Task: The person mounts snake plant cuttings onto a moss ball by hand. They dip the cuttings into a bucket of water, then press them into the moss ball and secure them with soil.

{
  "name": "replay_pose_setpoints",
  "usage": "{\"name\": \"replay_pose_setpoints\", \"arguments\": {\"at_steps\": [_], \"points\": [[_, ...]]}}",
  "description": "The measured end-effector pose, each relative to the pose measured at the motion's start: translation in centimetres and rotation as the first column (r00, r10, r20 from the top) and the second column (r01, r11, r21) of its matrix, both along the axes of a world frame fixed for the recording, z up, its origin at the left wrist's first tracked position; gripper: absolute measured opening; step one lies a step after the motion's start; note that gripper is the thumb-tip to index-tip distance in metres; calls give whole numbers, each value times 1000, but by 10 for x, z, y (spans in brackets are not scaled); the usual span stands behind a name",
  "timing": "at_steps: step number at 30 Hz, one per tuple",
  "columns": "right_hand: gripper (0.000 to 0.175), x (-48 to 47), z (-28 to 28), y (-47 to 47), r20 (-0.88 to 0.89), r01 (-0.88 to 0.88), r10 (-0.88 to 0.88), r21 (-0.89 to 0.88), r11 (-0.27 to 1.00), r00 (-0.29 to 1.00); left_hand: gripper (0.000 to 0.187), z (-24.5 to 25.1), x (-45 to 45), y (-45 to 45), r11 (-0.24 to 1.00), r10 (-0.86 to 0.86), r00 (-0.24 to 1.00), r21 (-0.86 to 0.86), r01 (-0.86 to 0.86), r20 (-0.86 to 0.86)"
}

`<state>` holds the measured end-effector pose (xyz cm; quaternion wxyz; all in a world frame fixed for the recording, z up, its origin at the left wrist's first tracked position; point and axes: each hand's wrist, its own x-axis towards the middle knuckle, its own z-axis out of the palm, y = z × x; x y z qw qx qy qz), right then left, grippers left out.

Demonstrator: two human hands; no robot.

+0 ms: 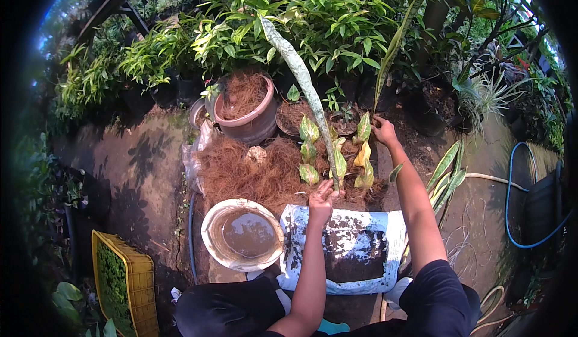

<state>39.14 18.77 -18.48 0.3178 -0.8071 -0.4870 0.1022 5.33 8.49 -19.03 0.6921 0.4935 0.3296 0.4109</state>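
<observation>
My left hand point(324, 198) grips the base of a long, pale mottled snake plant leaf point(300, 68), which rises towards the shrubs. Farther out on the right, my right hand point(383, 130) has its fingers around the lower end of a second, darker snake plant leaf point(392, 50). Between the hands stand small plants with pink-and-green leaves point(339, 158), one leaf yellow point(362, 155). Brown coconut fibre point(271, 176) spreads to their left. Nearer to me lies a white and blue plastic sack point(336, 287) with dark soil on it.
A white basin point(212, 228) holds murky water. A clay-coloured pot point(248, 122) with fibre stands behind it. At the lower left is a yellow crate point(140, 278) of small green plants. Variegated snake plant leaves point(445, 170) and a blue hose point(509, 201) lie right.
</observation>
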Motion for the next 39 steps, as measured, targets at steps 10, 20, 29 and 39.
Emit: {"name": "replay_pose_setpoints", "arguments": {"at_steps": [10, 20, 29, 39], "points": [[64, 7, -1, -12, -327, 35, -38, -17, 999, 944, 41, 4, 2, -3, 998, -16, 1000, -62, 16, 9], [63, 8, 4, -15, -43, -27, 28, 20, 999, 999, 45, 7, 1, -4, 1000, -8, 1000, -9, 8, 12], [29, 20, -1, -13, 223, -20, 17, 10, 1000, 975, 46, 5, 4, -4, 1000, -6, 1000, 5, 5, 22], [25, -7, 8, -7, 186, -222, 203, 86, 971, 961, 43, 0, -1, -3, 999, 28, 998, -37, -26, 56]]}}
